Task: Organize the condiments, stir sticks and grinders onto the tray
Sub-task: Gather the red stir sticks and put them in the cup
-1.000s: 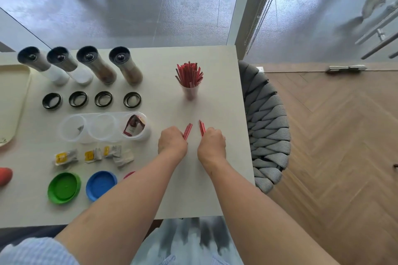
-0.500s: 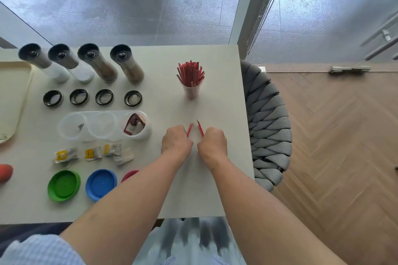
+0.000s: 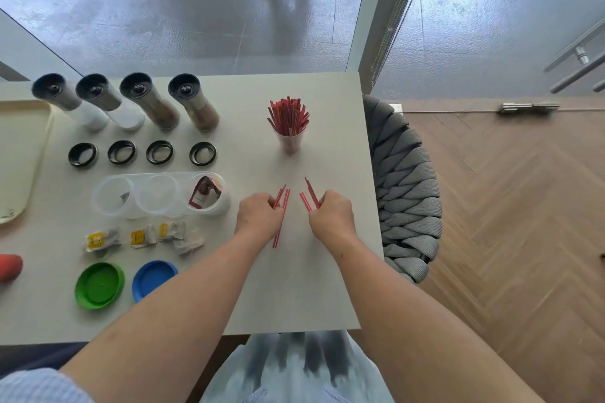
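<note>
L hand (image 3: 260,217) pinches red stir sticks (image 3: 282,203) – R hand (image 3: 332,217) pinches another few (image 3: 309,196); both bunches just off table (image 3: 311,288), near cup (image 3: 289,141).

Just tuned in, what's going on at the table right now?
A person is collecting loose stir sticks. The left hand and right hand each grip a few over the table. The cup of sticks, four grinders and the packets all sit off the tray.
</note>
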The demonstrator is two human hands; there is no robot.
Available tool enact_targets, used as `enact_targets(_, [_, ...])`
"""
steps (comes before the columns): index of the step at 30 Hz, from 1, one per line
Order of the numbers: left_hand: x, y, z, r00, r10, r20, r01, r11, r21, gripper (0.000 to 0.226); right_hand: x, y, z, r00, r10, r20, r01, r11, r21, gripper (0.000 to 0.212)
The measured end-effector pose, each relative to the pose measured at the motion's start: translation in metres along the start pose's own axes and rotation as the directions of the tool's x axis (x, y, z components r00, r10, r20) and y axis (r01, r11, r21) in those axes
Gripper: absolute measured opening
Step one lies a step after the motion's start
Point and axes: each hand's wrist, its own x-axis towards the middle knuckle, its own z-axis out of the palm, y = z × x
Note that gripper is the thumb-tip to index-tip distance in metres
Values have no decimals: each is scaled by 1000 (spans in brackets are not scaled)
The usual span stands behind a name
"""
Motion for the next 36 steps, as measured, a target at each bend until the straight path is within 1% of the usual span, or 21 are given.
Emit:
enact_targets(4, [1, 7, 0, 998, -53, 18, 53, 999, 0, 26, -1, -2, 0, 999, -4, 51, 6, 999, -39, 20])
enact_targets(7, [1, 8, 3, 997, -68, 48, 67, 998, 21, 31, -3, -2, 2, 995, 0, 99, 5, 999, -43, 26])
enact_targets(10, [-2, 7, 4, 996, -65, 56, 63, 997, 40, 28, -5, -2, 5, 991, -14, 131, 23, 998, -61, 26])
enact_targets(13, [-7, 5, 3, 997, -76, 30, 72, 991, 111, 20, -7, 0, 9, 993, -40, 114, 53, 992, -116, 20])
enact_targets(16, [-7, 5, 4, 997, -76, 7, 74, 984, 160, 14, -6, 2, 12, 994, -94, 55, 104, 973, -206, 11])
enact_targets(19, [-4, 7, 6, 998, -65, 6, 63, 978, 197, 14, -5, -3, 12, 994, -106, 37, 112, 963, -246, 12])
enact_targets(22, [-1, 10, 6, 995, -102, 10, 98, 980, 171, 17, -3, -8, 13, 996, -70, 52, 81, 968, -236, 17])
enact_targets(25, [-1, 12, 8, 989, -144, 45, 136, 980, 143, 21, 0, -10, 16, 998, -34, 60, 46, 976, -212, 24])
enact_targets(30, [-1, 9, 13, 989, -116, 94, 100, 982, 158, 22, 5, -10, 18, 995, -21, 99, 38, 984, -172, 27])
enact_targets(36, [-1, 2, 16, 994, -61, 90, 42, 980, 195, 25, 6, -4, 14, 991, -37, 127, 61, 980, -190, 11])
